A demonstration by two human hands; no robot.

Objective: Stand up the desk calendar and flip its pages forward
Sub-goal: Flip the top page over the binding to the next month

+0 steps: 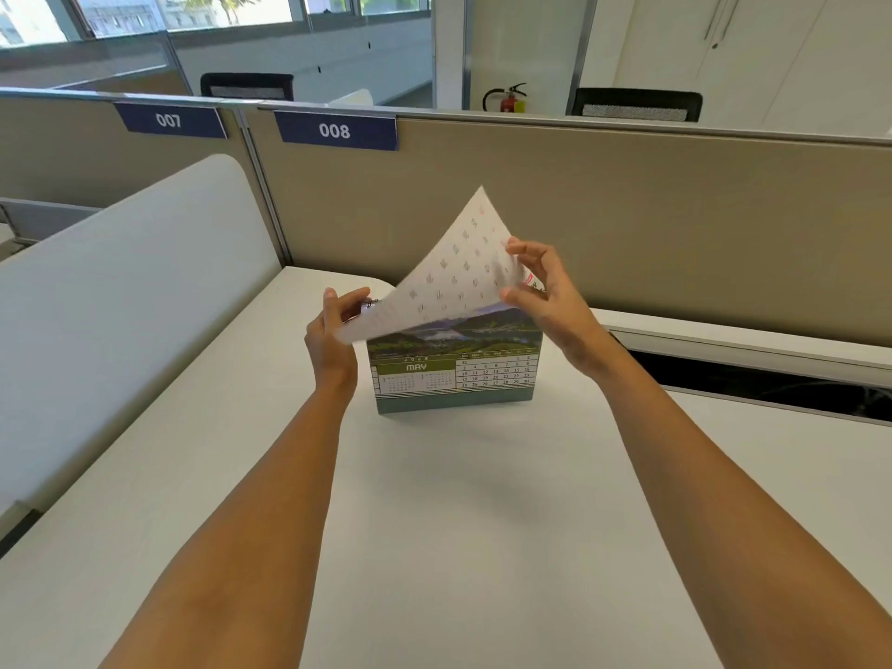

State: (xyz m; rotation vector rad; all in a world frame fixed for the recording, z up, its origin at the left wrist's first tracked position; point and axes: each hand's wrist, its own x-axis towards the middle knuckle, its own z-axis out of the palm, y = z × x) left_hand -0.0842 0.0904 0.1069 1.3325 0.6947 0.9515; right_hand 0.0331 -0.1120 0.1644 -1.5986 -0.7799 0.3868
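The desk calendar (453, 374) stands upright on the white desk (434, 499), its front face showing MAY under a landscape photo. One white page (449, 272) is lifted and curled up over the spiral binding. My right hand (540, 301) pinches that page's right edge between thumb and fingers. At the calendar's top left corner, my left hand (333, 330) grips the binding, which the raised page partly hides.
A beige partition (627, 210) labelled 007 and 008 stands close behind the calendar. A white rounded divider (120, 292) runs along the left. An open cable slot (753, 379) lies in the desk at right. Office chairs and a fire extinguisher (509, 99) sit beyond.
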